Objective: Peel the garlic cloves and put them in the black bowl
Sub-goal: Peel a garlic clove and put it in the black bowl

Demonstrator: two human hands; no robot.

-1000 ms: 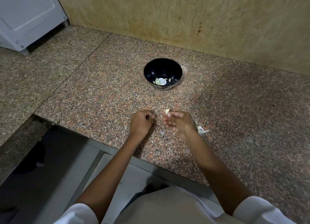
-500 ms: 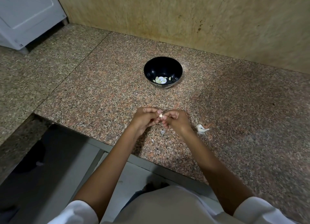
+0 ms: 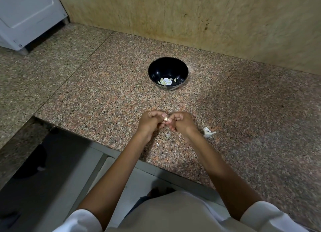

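Observation:
A black bowl (image 3: 168,71) stands on the granite counter (image 3: 104,96) with several pale peeled garlic cloves (image 3: 165,81) at its bottom. Nearer to me, my left hand (image 3: 150,123) and my right hand (image 3: 182,123) meet above the counter, fingertips pinched together on one small garlic clove (image 3: 166,119). Only a pale sliver of that clove shows between the fingers. The bowl lies straight beyond the hands, a short reach away.
A white scrap of garlic skin (image 3: 208,132) lies on the counter just right of my right wrist, and tiny skin flecks (image 3: 157,144) lie under the hands. A beige wall (image 3: 208,19) backs the counter. A white appliance (image 3: 26,18) stands far left. The counter edge (image 3: 97,145) drops off below the hands.
A second ago my hands were apart, the right one holding the clove up alone. The left hand has since closed in, and both now pinch the clove together.

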